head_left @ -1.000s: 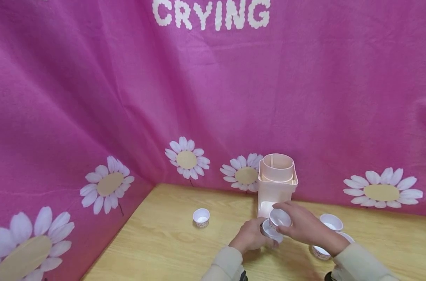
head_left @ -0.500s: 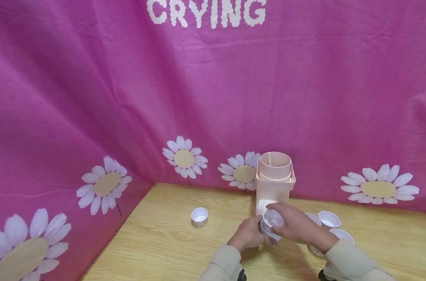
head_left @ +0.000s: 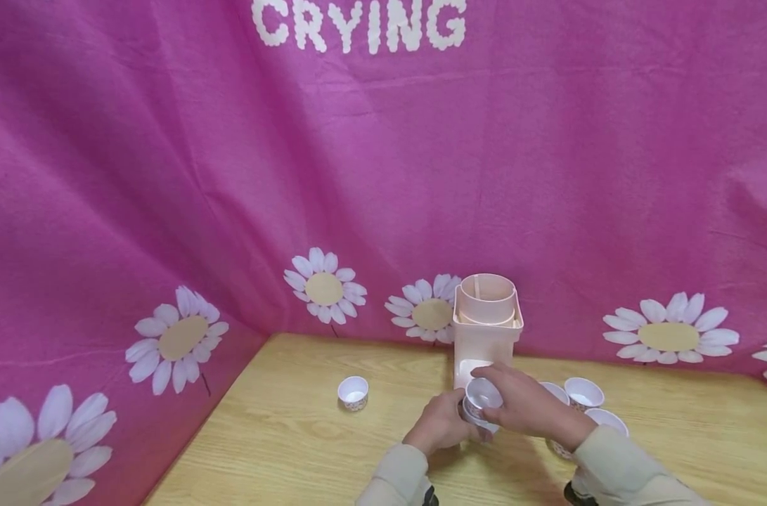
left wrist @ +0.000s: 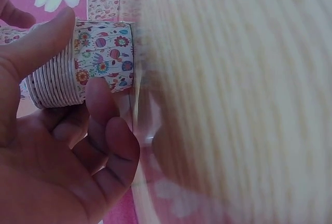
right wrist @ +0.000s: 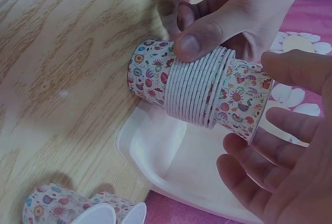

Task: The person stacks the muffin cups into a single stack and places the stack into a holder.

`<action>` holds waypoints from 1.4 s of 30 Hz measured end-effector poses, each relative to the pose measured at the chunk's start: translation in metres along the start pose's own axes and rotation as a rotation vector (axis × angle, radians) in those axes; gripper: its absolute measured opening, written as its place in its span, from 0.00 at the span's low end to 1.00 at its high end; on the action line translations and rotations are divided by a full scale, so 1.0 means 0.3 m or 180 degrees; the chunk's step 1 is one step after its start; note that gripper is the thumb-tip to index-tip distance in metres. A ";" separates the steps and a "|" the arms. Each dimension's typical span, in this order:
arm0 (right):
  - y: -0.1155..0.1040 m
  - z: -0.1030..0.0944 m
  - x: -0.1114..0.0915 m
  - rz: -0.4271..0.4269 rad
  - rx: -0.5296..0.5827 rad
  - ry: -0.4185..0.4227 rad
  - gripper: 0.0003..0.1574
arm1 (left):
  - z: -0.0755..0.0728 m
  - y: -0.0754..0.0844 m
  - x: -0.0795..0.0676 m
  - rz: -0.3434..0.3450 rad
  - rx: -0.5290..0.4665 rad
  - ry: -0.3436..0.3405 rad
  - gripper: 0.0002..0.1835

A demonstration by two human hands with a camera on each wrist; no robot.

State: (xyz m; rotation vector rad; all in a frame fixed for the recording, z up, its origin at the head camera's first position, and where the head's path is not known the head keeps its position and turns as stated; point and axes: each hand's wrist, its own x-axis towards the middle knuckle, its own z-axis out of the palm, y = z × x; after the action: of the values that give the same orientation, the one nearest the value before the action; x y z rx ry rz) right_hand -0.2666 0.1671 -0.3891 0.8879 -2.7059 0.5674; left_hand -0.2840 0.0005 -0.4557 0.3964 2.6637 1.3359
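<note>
My left hand (head_left: pixel 440 422) grips a stack of nested paper cups (right wrist: pixel 192 92), its thumb lying across the white rims. The cups carry a colourful flower-and-bird print; their rims are packed close together. At the stack's mouth, a top paper cup (right wrist: pixel 243 97) sits partly inside, its wall standing out beyond the other rims. My right hand (head_left: pixel 529 404) holds this cup near its rim, thumb on one side and fingers on the other. In the left wrist view, the base end of the stack (left wrist: pixel 104 55) points toward the tabletop.
Behind the hands, against the pink cloth (head_left: pixel 383 176), stands a pale pink cup-dispenser-like container (head_left: pixel 484 344) with a round tube on top. One paper cup (head_left: pixel 353 393) stands left on the wooden table (head_left: pixel 294 450). Several more cups (head_left: pixel 584 393) stand by the right forearm.
The right hand has lowered its cup into the mouth of the stack; a second ago it was tilted above it. The left hand keeps its grip. The head view has shifted slightly.
</note>
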 end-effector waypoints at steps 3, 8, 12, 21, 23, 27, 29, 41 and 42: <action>0.007 0.000 -0.002 -0.0003 -0.0005 -0.0004 0.33 | 0.001 0.005 0.001 0.0007 -0.0046 -0.0018 0.24; 0.013 -0.003 -0.003 0.0037 0.0012 -0.0044 0.34 | 0.004 0.011 0.001 0.0040 -0.0075 -0.0023 0.24; 0.010 -0.005 0.003 0.0076 0.0056 -0.0111 0.34 | 0.005 0.009 -0.001 0.0012 -0.0064 -0.0009 0.24; 0.006 -0.006 0.027 0.0048 0.0096 -0.0199 0.34 | -0.013 0.001 0.004 -0.0068 -0.0109 -0.0003 0.24; 0.005 -0.003 0.023 0.0037 0.0130 -0.0218 0.34 | -0.010 -0.006 -0.002 -0.0080 -0.0152 -0.0015 0.24; 0.008 0.004 0.008 0.0071 0.0189 -0.0228 0.32 | 0.002 -0.011 -0.008 -0.0102 -0.0227 -0.0041 0.23; 0.011 0.004 0.003 0.0087 0.0207 -0.0227 0.32 | 0.004 -0.008 -0.008 -0.0092 -0.0240 -0.0032 0.22; 0.059 -0.037 -0.058 0.0197 0.0319 -0.0233 0.32 | 0.000 -0.004 -0.010 -0.0124 -0.0190 -0.0018 0.25; 0.070 -0.048 -0.070 0.0213 0.0335 -0.0220 0.32 | 0.001 -0.006 -0.009 -0.0126 -0.0186 -0.0030 0.25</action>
State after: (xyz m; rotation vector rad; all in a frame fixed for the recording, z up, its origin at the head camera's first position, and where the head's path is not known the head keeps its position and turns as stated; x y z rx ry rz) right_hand -0.2616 0.1996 -0.3894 0.8602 -2.7992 0.7119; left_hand -0.2816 -0.0011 -0.4572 0.3402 2.6039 1.3927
